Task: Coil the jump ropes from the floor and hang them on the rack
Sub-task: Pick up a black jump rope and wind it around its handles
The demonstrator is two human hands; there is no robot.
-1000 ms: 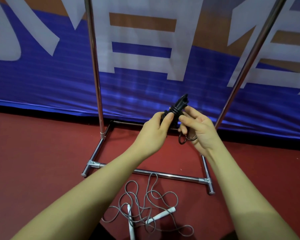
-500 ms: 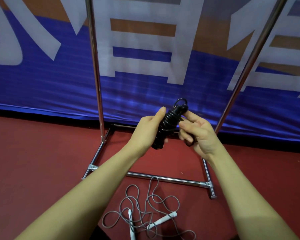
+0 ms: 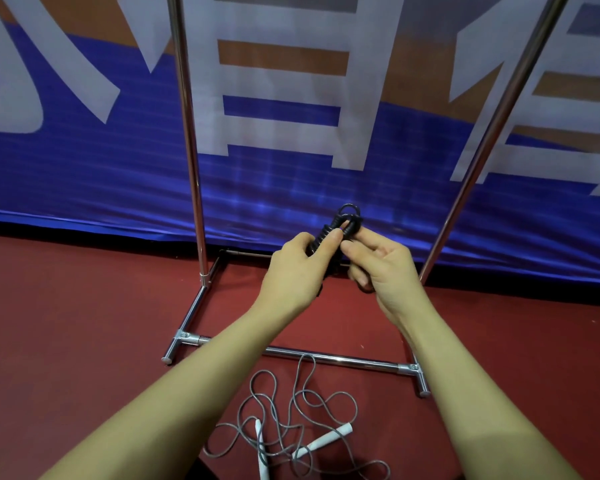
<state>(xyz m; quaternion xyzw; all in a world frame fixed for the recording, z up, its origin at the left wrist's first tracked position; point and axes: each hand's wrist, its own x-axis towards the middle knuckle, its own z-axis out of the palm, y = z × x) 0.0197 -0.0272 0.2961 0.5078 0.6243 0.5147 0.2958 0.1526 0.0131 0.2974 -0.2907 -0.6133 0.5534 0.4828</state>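
Floor (image 3: pixel 84 323) is left bare between the rack (image 3: pixel 326 358) feet, while a black rope (image 3: pixel 340 225) is pinched by the curled left hand (image 3: pixel 293 268) and right hand (image 3: pixel 381 268).

Both forearms are bare to the frame's edge, and the left hand (image 3: pixel 293 268) and right hand (image 3: pixel 381 268) wear nothing.

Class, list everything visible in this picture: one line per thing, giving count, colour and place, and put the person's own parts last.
Coiled black jump rope: one, black, held in both hands before the banner.
Loose grey jump rope with white handles: one, grey and white, tangled on the floor in front of the rack's base.
Shiny metal rack: one, silver, standing on the floor by the banner.
Printed fabric banner: one, blue, orange and white, behind the rack.
Red floor: one, dark red, underfoot.
Left hand: one, grips the black coil.
Right hand: one, pinches the coil's upper end.
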